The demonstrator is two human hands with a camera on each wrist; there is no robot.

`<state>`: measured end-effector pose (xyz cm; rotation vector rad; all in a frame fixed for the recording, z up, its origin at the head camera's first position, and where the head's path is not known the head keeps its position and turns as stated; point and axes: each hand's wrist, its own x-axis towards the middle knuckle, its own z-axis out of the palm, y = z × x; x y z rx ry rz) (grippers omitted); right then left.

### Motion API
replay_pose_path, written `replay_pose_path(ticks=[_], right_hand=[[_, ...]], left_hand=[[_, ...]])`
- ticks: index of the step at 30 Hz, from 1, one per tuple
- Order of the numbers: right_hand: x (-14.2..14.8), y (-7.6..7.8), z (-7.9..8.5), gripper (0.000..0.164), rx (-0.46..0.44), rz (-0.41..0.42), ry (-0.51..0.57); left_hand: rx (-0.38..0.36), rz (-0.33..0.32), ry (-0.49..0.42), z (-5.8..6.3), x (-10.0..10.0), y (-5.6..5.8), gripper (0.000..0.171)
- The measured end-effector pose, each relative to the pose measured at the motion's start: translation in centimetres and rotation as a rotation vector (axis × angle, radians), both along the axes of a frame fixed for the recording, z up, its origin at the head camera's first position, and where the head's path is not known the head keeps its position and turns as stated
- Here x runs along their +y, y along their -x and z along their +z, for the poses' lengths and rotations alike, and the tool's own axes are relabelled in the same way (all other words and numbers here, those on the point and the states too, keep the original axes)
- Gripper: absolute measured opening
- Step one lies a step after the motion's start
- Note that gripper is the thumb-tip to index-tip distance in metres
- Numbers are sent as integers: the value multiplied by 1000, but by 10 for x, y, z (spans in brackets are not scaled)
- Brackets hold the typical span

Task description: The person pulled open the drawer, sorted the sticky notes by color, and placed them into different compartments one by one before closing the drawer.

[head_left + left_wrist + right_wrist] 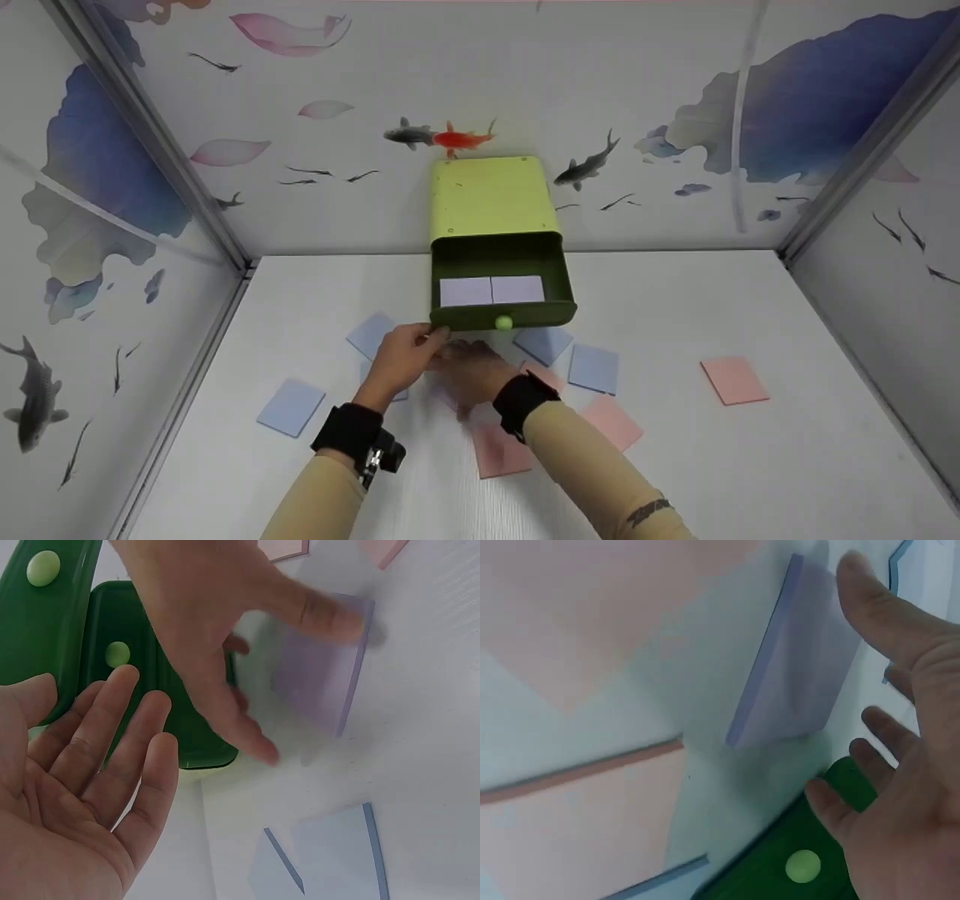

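Note:
A yellow-green cabinet (491, 196) stands against the back wall, its dark green upper drawer (504, 313) pulled out. Two pale purple square cards (465, 291) lie side by side inside. My left hand (403, 356) is at the drawer's front left corner; in the left wrist view its thumb overlaps the drawer front and its fingers are spread and relaxed. Just below the drawer front is my blurred right hand (474, 371), thumb and fingers apart. Its thumb lies over a thick purple square card (322, 682) on the table; whether they touch cannot be seen.
Several blue square cards (291, 407) lie left of the hands and by the drawer's right corner. Pink square cards (733, 379) lie to the right, some partly hidden by the right arm. A lower drawer with a round knob (118, 654) shows beneath the upper one.

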<state>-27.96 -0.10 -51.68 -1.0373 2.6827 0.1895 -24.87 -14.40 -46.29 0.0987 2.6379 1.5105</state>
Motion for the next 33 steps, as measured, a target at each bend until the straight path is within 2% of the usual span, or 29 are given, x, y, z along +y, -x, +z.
replay_pose_path(ticks=[2, 5, 7, 11, 14, 17, 21, 24, 26, 29, 33], right_hand=[[0, 0, 1, 64, 51, 120, -64], [0, 0, -1, 32, 104, 217, -119], [0, 1, -2, 29, 102, 230, -129], [0, 3, -5, 31, 84, 220, -115], [1, 5, -7, 40, 78, 201, -104], [3, 4, -9, 61, 65, 154, -80], [6, 3, -9, 92, 8, 36, 14], [7, 2, -7, 104, 3, -8, 35], [8, 2, -7, 104, 23, -7, 17], [8, 4, -8, 94, 50, 7, -6], [11, 8, -8, 80, 13, -38, 34]], left_hand=[[-2, 1, -12, -1, 0, 0, 33], [1, 1, -12, -1, 0, 0, 31], [9, 5, -4, -1, 1, 0, 30], [14, 10, 6, -1, 1, 1, 30], [4, 5, 5, -2, 1, 1, 32], [5, 6, 21, -2, 1, 1, 34], [8, 9, 28, -2, 1, 1, 34], [-7, -1, -1, -1, 1, 0, 31], [-12, -4, -15, -1, 1, 0, 30], [-14, -5, -22, -1, 1, 0, 29], [-12, 1, -13, 0, 1, 0, 30]])
